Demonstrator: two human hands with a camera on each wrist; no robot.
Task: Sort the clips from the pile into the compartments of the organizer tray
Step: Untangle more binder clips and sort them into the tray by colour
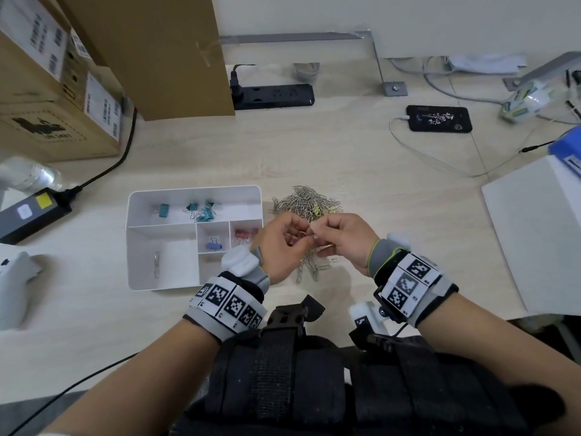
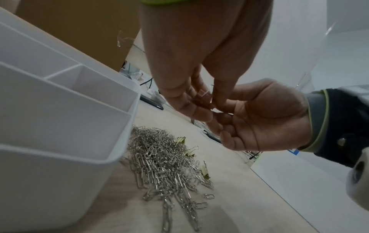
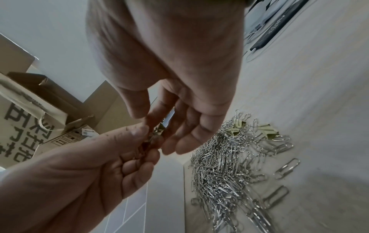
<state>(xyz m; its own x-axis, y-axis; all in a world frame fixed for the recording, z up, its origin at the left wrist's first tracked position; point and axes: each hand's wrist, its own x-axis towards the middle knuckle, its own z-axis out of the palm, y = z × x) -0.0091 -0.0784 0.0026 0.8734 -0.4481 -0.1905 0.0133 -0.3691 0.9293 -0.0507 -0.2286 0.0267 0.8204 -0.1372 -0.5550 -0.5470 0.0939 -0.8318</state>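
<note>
1. Pale wood-grain table [image 1: 345, 158] carries your work, with brown cardboard boxes [image 1: 56, 89] at the far left and a black power strip [image 1: 276, 96] and a black phone [image 1: 439, 118] toward the far side.
2. Your white plastic organizer tray [image 1: 195, 191] sits left of centre. Its far long compartment holds teal binder clips [image 1: 201, 210], the small middle one a blue binder clip [image 1: 214, 245], the small right one red binder clips [image 1: 245, 234], and the near left one a silver paper clip [image 1: 156, 264].
3. Just right of the tray lies the pile of silver paper clips [image 1: 301, 199], with a few yellow-green binder clips [image 1: 317, 210] mixed in at its far side.
4. Your left hand [image 1: 283, 243] and right hand [image 1: 345, 237] meet above the pile, fingertips together.
5. Both hands have fingers curled and pinch one small clip [image 3: 154, 138] between thumbs and fingers; its colour is hard to tell, as the fingers hide most of it.
</note>
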